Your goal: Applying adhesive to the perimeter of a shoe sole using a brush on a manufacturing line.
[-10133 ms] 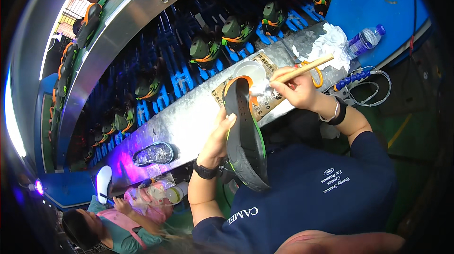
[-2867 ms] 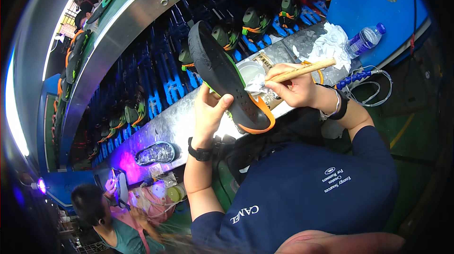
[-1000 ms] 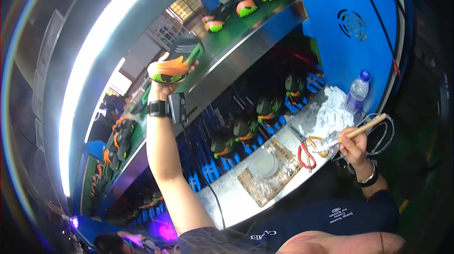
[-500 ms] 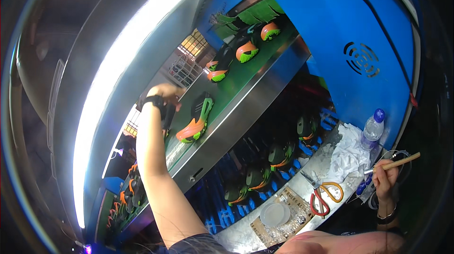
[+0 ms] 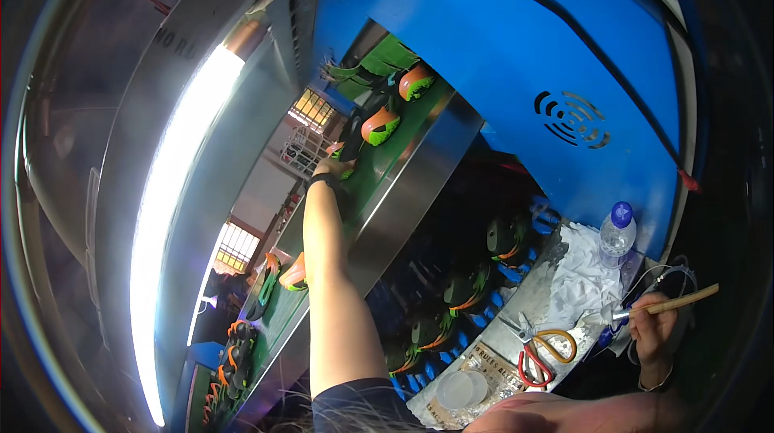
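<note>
My left hand point(image 5: 332, 167) reaches far over the green conveyor belt point(image 5: 395, 160), its fingers closed around a shoe point(image 5: 348, 172), which they partly hide. Farther along the belt, black shoes with orange and green toes stand in a row, among them an orange-toed shoe point(image 5: 380, 125). Below my left forearm, another orange-toed shoe point(image 5: 295, 273) rests on the belt, partly covered by the arm. At the lower right, my right hand point(image 5: 653, 328) grips a brush point(image 5: 684, 299) by its pale wooden handle. The brush's end points left, beside crumpled white cloth or paper point(image 5: 584, 272).
On the curved ledge lie red-and-yellow-handled cutters point(image 5: 538, 350) and a round translucent dish point(image 5: 462, 389). A water bottle point(image 5: 618, 235) stands at the ledge's right end. Dark shoes point(image 5: 466, 284) sit on blue holders under the belt. A blue machine panel point(image 5: 500, 38) rises behind; a bright tube lamp point(image 5: 173, 215) hangs left.
My left hand has moved farther along the belt, from beside a near shoe to another one. The view has shifted. My right hand keeps the brush.
</note>
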Motion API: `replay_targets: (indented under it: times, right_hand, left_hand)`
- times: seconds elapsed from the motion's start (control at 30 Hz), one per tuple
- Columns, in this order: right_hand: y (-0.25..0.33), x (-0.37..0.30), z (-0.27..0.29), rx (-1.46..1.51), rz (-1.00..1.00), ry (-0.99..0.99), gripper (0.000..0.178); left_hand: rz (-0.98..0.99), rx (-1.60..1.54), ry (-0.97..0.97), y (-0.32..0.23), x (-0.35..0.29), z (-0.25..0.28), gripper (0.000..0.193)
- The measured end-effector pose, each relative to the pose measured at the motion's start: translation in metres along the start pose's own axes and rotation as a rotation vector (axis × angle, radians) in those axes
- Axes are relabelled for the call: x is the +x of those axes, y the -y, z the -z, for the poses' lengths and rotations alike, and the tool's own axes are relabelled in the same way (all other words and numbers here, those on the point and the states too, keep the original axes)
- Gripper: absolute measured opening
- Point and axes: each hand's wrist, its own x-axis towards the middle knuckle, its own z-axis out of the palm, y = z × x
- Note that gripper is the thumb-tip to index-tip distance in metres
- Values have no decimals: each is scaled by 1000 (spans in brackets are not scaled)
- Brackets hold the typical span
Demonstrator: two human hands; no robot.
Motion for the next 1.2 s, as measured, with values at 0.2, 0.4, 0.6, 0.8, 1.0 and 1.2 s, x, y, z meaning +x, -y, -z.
replay_targets:
  times: [0.2, 0.4, 0.6, 0.8, 1.0, 1.2]
  right_hand:
    - [-1, -4, 5, 10, -6, -49, 20]
    - [4, -6, 8, 0, 12, -20, 21]
    - [4, -7, 8, -5, -8, -2, 18]
    - [8, -7, -8, 2, -15, 81, 17]
    - [5, -7, -22, 6, -37, 161, 16]
    - [2, -7, -38, 17, -35, 237, 16]
  left_hand:
    - [-51, -468, 56, -63, -75, 8, 66]
    - [-115, -428, -59, -17, 11, -14, 53]
    - [-51, -522, -249, -44, -41, 28, 40]
    - [-162, -548, -289, -15, -110, 83, 48]
    - [-371, -553, -360, 76, -201, 127, 36]
    - [-314, -634, -690, 181, -266, 83, 37]
